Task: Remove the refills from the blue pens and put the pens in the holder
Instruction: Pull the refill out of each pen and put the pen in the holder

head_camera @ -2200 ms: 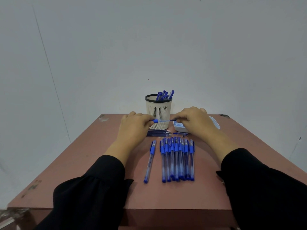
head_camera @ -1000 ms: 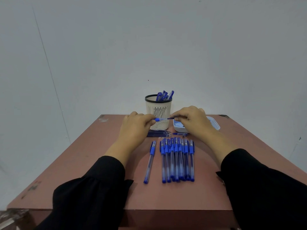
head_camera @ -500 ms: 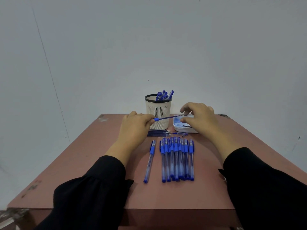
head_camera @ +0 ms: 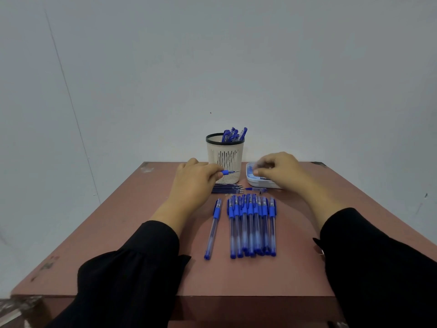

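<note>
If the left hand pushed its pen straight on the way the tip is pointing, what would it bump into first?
Probably the white tray. The left hand points its pen rightward across the front of the holder, toward the tray and the right hand; depth is unclear.

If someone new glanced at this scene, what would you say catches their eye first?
Probably the row of blue pens lying side by side at the table's middle, with one pen apart on their left. Behind stands a pale holder with pens inside. The left hand holds a pen part in front of it; the right hand hovers over a small tray.
</note>
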### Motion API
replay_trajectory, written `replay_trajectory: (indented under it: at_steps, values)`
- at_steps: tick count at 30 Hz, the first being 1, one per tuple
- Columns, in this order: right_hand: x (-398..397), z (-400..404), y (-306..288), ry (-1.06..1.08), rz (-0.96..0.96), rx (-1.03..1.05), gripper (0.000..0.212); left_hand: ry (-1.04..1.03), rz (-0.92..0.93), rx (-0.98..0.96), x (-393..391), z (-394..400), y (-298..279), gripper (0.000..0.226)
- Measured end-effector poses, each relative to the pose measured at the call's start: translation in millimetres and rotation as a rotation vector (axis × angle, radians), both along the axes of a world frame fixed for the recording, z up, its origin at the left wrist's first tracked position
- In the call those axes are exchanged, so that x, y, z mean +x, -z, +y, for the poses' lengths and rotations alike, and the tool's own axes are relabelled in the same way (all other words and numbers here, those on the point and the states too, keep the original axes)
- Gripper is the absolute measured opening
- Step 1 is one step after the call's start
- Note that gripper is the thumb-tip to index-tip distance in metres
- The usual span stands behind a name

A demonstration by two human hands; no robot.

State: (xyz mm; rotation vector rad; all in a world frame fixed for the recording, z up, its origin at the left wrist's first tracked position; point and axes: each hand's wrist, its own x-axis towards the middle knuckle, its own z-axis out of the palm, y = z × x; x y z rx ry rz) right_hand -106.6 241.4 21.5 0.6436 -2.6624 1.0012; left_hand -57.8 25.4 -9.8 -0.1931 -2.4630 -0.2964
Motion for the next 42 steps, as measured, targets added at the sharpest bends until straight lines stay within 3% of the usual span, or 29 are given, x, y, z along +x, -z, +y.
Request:
replay_trajectory:
  at_steps: [3, 8, 10, 13, 19, 26, 32, 34, 40, 42]
  values:
    - [1.1, 9.4, 0.3, 0.08, -0.067, 0.295, 0.003, -0.001, -0.014, -0.01, -0.1, 0.6, 0.0, 0.03]
    - [13.2, 2.8, -2.1, 0.089, -0.033, 0.491, 0.007, 0.005, -0.015, -0.011, 0.3, -0.2, 0.8, 0.029]
    - [12.9, -0.1, 0.7, 0.052, -0.08, 0.323, 0.005, 0.007, -0.018, -0.008, 0.7, 0.3, 0.4, 0.029]
    - [17.5, -10.3, 1.7, -0.011, -0.234, -0.215, 0.003, 0.004, -0.021, -0.002, 1.0, 0.9, -1.1, 0.03]
    - [21.1, -26.3, 3.7, -0.051, -0.326, -0.483, 0.011, -0.003, -0.01, -0.001, 0.7, 1.6, -1.0, 0.03]
    - [21.9, -33.2, 9.2, -0.115, -0.381, -0.493, 0.016, 0.053, 0.016, 0.006, 0.5, 3.8, -0.4, 0.029]
    - [22.3, -34.4, 8.0, -0.064, -0.285, -0.318, 0.053, 0.13, 0.086, 0.038, 3.7, 8.3, -1.9, 0.027]
    - [24.9, -33.3, 5.5, -0.096, -0.299, -0.311, 0.05, 0.122, 0.108, 0.041, 3.7, 7.1, -1.5, 0.026]
    - [25.1, -32.7, 5.1, -0.181, -0.264, -0.369, 0.009, 0.117, 0.125, 0.05, 4.5, 6.7, -2.7, 0.026]
    - [24.7, -31.9, 5.9, -0.163, -0.267, -0.344, 0.026, 0.123, 0.119, 0.05, 4.8, 7.4, -2.8, 0.026]
